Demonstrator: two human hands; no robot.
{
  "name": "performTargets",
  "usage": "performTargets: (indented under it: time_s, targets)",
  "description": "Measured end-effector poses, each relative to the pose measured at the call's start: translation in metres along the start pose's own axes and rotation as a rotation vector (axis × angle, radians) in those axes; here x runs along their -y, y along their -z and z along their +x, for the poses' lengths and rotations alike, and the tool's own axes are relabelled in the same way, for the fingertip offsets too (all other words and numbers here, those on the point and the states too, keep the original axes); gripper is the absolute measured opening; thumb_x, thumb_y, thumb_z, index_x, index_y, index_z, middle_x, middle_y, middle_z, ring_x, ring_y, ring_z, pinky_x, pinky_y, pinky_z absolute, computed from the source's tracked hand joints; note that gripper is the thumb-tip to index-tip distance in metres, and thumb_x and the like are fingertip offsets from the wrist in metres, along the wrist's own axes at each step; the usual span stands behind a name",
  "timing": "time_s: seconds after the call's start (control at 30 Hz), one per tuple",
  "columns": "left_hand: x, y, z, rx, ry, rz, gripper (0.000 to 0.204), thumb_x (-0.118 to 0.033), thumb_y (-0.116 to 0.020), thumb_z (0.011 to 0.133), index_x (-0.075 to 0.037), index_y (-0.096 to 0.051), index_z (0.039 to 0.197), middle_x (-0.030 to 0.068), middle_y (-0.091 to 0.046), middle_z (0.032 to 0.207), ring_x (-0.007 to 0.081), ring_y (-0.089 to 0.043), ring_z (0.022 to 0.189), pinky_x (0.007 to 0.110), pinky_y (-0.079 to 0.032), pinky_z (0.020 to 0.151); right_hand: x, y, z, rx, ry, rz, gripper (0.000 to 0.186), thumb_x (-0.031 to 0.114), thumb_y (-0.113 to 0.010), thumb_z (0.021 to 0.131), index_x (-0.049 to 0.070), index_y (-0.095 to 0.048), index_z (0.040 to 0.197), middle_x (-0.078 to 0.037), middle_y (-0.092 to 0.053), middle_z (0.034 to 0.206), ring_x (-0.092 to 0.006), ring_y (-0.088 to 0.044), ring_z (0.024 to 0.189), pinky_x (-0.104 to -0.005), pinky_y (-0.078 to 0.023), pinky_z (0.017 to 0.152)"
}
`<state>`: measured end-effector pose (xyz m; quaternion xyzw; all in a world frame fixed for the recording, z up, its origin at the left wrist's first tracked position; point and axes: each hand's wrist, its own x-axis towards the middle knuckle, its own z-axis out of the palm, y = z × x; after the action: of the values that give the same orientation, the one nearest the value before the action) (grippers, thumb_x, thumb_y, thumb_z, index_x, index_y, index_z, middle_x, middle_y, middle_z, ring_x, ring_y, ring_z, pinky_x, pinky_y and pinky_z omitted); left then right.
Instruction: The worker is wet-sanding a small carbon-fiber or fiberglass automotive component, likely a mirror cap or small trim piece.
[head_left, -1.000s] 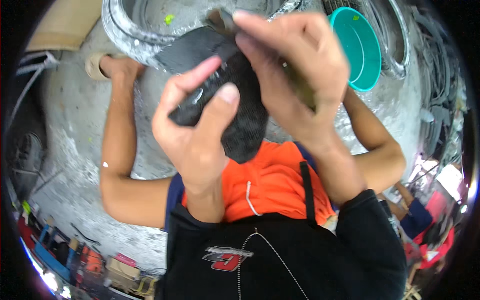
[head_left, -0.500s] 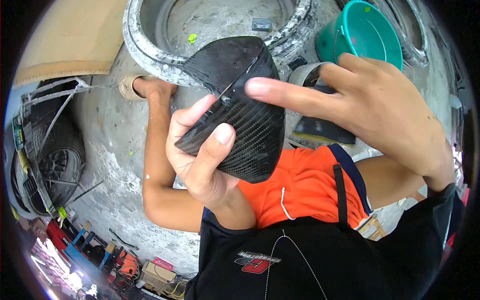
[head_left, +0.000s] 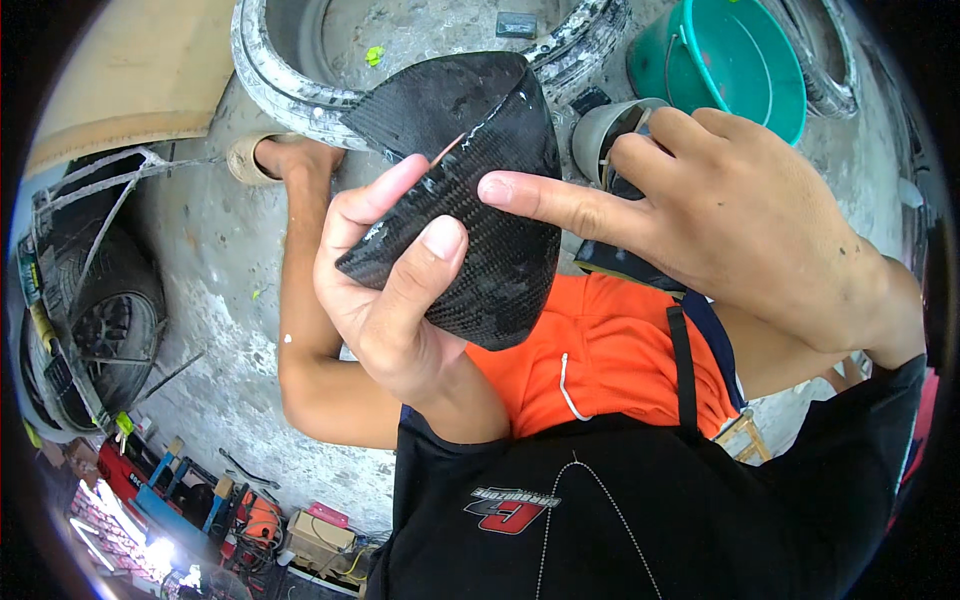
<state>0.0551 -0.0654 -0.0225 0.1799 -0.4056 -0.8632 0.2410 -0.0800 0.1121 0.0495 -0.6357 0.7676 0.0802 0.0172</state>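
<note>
A glossy black carbon-fibre shell (head_left: pixel 505 245), curved and hollow with a woven pattern, is held up above my lap. My left hand (head_left: pixel 375 300) grips its left edge, with the thumb on the outer face and the other fingers behind or inside the rim. Along the upper rim, a pale line shows, with small whitish specks. My right hand (head_left: pixel 745 215) comes in from the right with its index finger stretched out. That fingertip lies at the shell's outer face, just below the rim, while the other fingers curl back. Nothing is visible in the right hand.
A whitened tyre (head_left: pixel 290 75) lies on the floor ahead, with a small dark block (head_left: pixel 516 25) inside its ring. At the right stand a green bucket (head_left: pixel 655 65) and a grey cylindrical container (head_left: pixel 595 140). On the left are a wheel (head_left: pixel 110 320) and a metal frame; tools and boxes fill the lower left.
The shell and my left hand have shifted slightly up and left in view. My right index fingertip has slid a little lower across the shell's outer face.
</note>
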Motion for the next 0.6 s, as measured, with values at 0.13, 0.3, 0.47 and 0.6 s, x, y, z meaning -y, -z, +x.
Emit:
performTargets:
  time_s: [0.13, 0.3, 0.47, 0.6]
  targets:
    - [-0.001, 0.001, 0.0, -0.051, 0.046, 0.058, 0.047, 0.001, -0.068, 0.078, 0.014, -0.058, 0.122, 0.0276, -0.067, 0.112, 0.0351, -0.071, 0.098, 0.046, -0.056, 0.096, 0.0, -0.001, -0.002, 0.024, 0.013, 0.015, 0.09, 0.016, -0.069, 0.078, 0.044, -0.034, 0.157, 0.0, -0.048, 0.08, -0.0168, -0.056, 0.075, -0.0263, -0.049, 0.061]
    - [-0.001, 0.0, 0.002, -0.068, 0.096, 0.015, 0.048, 0.001, -0.067, 0.079, 0.015, -0.056, 0.123, 0.0281, -0.067, 0.111, 0.035, -0.071, 0.097, 0.045, -0.056, 0.096, 0.0, 0.001, -0.006, 0.045, 0.029, 0.085, 0.085, 0.016, -0.069, 0.077, 0.038, -0.041, 0.154, -0.001, -0.046, 0.081, -0.0183, -0.054, 0.073, -0.0288, -0.049, 0.062]
    - [-0.003, 0.0, 0.008, -0.078, 0.103, -0.012, 0.049, 0.003, -0.064, 0.081, 0.016, -0.053, 0.128, 0.028, -0.068, 0.111, 0.0329, -0.071, 0.099, 0.043, -0.056, 0.096, -0.015, 0.021, -0.01, -0.057, -0.055, 0.355, 0.057, 0.009, -0.076, 0.067, 0.01, -0.072, 0.125, -0.005, -0.05, 0.088, -0.0209, -0.058, 0.081, -0.0304, -0.047, 0.069]
    - [0.008, -0.001, 0.011, -0.066, 0.081, 0.013, 0.048, 0.004, -0.064, 0.083, 0.016, -0.053, 0.128, 0.0276, -0.068, 0.112, 0.0303, -0.071, 0.098, 0.039, -0.057, 0.094, -0.005, -0.007, -0.016, -0.375, -0.381, 0.725, 0.027, 0.001, -0.074, 0.088, 0.004, -0.072, 0.115, -0.005, -0.06, 0.102, -0.0118, -0.058, 0.089, -0.0233, -0.048, 0.077]
